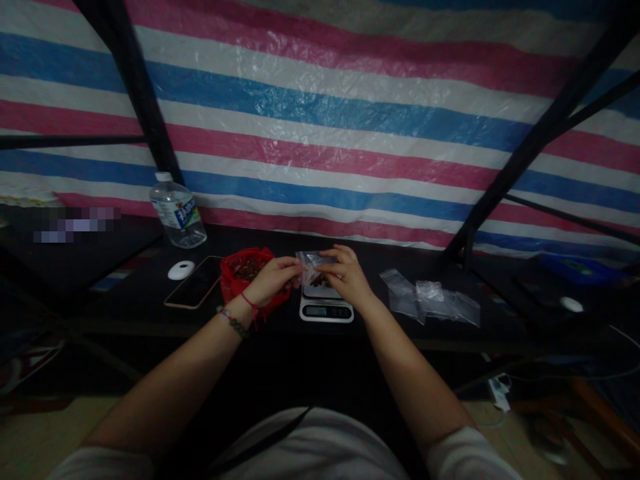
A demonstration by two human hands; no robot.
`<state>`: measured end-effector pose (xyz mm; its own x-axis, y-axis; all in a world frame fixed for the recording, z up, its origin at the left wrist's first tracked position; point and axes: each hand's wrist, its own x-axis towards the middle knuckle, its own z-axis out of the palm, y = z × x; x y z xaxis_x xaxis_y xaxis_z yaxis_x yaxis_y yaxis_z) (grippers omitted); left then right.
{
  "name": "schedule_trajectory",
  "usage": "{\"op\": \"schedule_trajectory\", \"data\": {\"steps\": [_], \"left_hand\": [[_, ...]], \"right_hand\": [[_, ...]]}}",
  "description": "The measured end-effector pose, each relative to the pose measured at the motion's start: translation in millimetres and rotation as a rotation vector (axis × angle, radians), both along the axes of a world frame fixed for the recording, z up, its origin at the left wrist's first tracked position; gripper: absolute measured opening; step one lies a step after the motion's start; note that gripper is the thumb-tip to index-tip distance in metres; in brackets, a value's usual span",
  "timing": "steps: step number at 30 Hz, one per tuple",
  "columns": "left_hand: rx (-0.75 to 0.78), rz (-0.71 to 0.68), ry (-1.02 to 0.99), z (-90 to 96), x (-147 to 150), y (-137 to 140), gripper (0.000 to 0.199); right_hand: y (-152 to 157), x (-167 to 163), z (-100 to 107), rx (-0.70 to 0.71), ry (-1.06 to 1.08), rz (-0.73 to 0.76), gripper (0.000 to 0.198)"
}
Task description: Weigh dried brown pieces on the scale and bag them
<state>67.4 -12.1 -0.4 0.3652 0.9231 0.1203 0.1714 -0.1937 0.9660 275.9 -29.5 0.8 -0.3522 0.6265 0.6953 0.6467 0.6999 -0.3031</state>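
A small clear zip bag [309, 259] with dark brown pieces inside lies over the kitchen scale [326, 312], which has a display at its front. My left hand [275, 277] pinches the bag's left edge; bracelets circle that wrist. On the bag's right side, my right hand [347, 277] has its bent fingers closed on the plastic, with the upper fingers loosely raised. Close beside my left hand stands a red plastic bag [233, 283], its top open, full of small brown pieces. My left wrist hides part of it.
Several flat clear bags [407, 303] lie right of the scale on the black table [280, 333]. To the left are a phone [195, 283], a white round case [181, 270] and a plastic bottle [179, 213]. Black metal bars [505, 173] slant before a striped tarp [320, 120].
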Motion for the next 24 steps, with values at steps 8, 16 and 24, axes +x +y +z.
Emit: {"op": "schedule_trajectory", "data": {"steps": [8,16,24], "left_hand": [[0.344,0.079,0.198,9.7,3.2,-31.8,0.020],[0.499,0.148,0.385,16.4,4.9,-46.2,0.018],[0.471,0.207,0.508,4.1,8.2,-39.6,0.020]], "right_hand": [[-42.6,-34.5,-0.3,-0.262,0.317,-0.039,0.028],[-36.8,-33.2,-12.5,-0.407,0.374,-0.123,0.017],[-37.3,-30.4,-17.1,-0.114,0.150,-0.135,0.014]]}}
